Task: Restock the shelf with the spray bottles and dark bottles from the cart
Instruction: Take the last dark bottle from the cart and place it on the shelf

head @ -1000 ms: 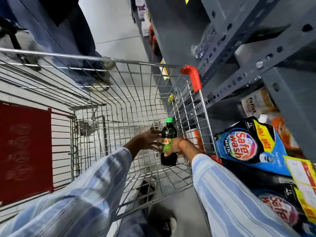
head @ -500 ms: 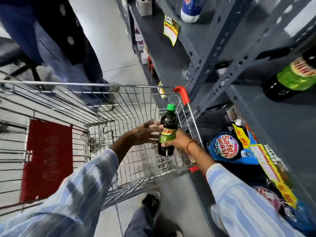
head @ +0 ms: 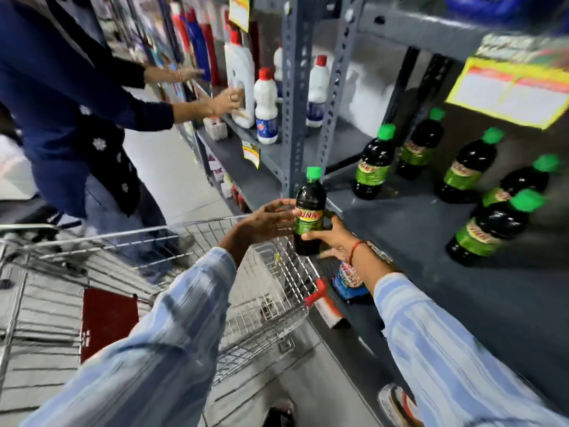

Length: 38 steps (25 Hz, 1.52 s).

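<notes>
A dark bottle with a green cap and green label is upright in the air, just above the cart's far corner and at the front edge of the grey shelf. My right hand grips its lower half from the right. My left hand is open, its fingertips against the bottle's left side. Several matching dark bottles stand on the shelf to the right. The wire cart sits below my arms.
A person in dark blue stands at the left, reaching to white bottles with red caps on the neighbouring shelf bay. A grey perforated upright stands just behind the held bottle. A yellow price tag hangs above the shelf.
Both hands have lifted the dark bottle out of the cart and up to the shelf edge. The view has tilted up from the cart to the shelves.
</notes>
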Each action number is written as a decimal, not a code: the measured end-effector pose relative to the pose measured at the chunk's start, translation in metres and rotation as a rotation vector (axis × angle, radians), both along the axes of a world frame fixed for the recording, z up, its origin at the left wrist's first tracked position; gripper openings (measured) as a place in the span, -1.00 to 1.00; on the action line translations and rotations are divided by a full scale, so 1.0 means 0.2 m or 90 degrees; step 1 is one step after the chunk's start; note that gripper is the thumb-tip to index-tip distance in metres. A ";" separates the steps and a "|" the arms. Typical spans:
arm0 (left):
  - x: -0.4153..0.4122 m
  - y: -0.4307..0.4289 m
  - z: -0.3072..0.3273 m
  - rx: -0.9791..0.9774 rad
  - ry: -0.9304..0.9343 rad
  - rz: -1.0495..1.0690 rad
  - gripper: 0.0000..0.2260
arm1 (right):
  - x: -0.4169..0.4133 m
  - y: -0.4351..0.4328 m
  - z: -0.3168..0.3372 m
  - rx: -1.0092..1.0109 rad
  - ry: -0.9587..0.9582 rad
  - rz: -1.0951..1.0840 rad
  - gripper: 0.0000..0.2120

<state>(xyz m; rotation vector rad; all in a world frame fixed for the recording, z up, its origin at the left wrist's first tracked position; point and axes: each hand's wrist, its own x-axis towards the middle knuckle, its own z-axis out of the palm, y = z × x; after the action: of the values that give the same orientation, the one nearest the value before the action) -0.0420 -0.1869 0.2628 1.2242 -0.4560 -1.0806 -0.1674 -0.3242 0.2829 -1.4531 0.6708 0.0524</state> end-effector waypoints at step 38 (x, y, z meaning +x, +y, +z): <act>-0.29 -1.27 0.13 0.018 -0.292 -0.183 -0.38 | -0.25 -0.91 -0.05 -0.341 0.004 -0.396 -0.11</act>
<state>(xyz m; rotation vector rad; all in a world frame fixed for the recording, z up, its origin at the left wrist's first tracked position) -0.1007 -0.4414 0.2891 1.4661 -0.9945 -1.0431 -0.2168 -0.5058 0.2720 -1.6809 1.1756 -0.6475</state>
